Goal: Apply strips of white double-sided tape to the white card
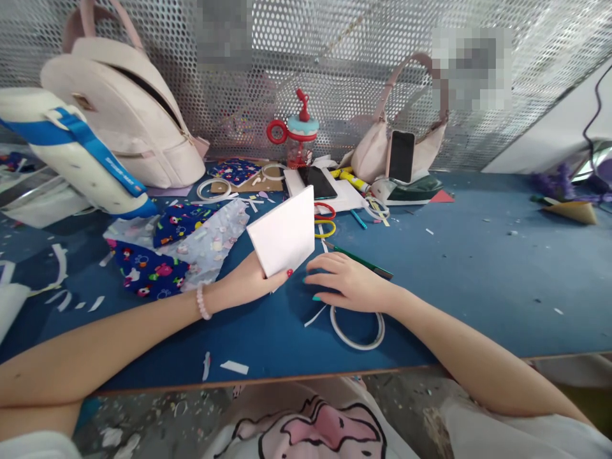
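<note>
My left hand (248, 280) is closed round the lower edge of a stiff white card (285, 233), its thumb on the near face. The card stands tilted above the table; its far side is hidden. My right hand (347, 280) is to the right of the card, palm down, with fingers apart and nothing visible in them. Just below that hand lies a white tape roll (358, 347), partly covered by it. A green cutter-like tool (366, 261) lies behind the wrist. Scissors (325, 228) with red and yellow handles rest behind the card, partly hidden.
Blue patterned fabric (157, 274) lies on the left of the blue table (478, 280). Farther back are a backpack (124, 115), a large bottle (71, 153), a red-handled cup (301, 137), a dark phone (319, 183) and a handbag (373, 150). Paper scraps are scattered about.
</note>
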{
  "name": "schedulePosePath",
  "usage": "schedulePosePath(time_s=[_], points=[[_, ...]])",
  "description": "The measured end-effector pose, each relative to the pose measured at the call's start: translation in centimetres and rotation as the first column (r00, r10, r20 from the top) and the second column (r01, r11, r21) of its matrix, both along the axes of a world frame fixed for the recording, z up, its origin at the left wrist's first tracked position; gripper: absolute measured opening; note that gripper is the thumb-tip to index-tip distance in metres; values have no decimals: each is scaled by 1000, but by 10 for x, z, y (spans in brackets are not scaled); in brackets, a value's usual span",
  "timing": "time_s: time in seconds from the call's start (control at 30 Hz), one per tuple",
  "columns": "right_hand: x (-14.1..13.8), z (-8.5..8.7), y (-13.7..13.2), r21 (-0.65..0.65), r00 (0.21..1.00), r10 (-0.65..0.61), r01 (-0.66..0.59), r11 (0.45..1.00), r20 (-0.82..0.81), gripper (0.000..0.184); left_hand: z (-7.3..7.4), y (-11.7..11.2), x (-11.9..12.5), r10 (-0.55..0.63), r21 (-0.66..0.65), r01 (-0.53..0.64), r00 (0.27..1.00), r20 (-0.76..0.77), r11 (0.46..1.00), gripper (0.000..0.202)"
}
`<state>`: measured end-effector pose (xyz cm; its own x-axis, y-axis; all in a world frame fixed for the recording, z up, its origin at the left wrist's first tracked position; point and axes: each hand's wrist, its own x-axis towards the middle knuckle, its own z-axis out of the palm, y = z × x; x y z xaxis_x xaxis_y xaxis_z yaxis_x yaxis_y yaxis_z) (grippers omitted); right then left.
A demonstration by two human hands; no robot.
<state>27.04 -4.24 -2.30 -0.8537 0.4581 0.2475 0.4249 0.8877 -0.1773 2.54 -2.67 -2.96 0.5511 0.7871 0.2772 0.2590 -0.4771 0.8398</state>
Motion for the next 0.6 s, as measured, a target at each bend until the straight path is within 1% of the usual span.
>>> schedulePosePath(time_s=[0.07,0.13,0.2,0.27,0.37,0.43,0.53,0.6], points=[[-2,3,-3,-57,998,60,-61,996,-14,24,0,2,-1,37,-21,-36,999,39,999,43],[-6,5,-9,-87,992,125,-124,988,10,23,-1,3,-2,73,-35,-71,996,53,997,39],[-10,6,-15,-86,984,170,-165,983,57,23,-2,4,-3,100,-15,-100,994,47,995,37],[-13,7,-20,-76,977,189,-182,980,101,18,-3,5,-4,122,18,-122,992,23,992,36],[-15,7,-22,-82,972,187,-177,981,142,8,-5,7,-5,165,47,-165,986,-6,985,38],[-14,6,-21,-89,974,177,-166,982,140,10,-6,9,-6,184,45,-183,983,-5,982,39],[-12,5,-18,-138,986,150,-139,981,71,16,-7,11,-7,187,-4,-187,982,34,982,40],[-9,6,-16,-229,995,97,-97,969,-13,14,-6,12,-8,193,-49,-190,978,74,981,42]])
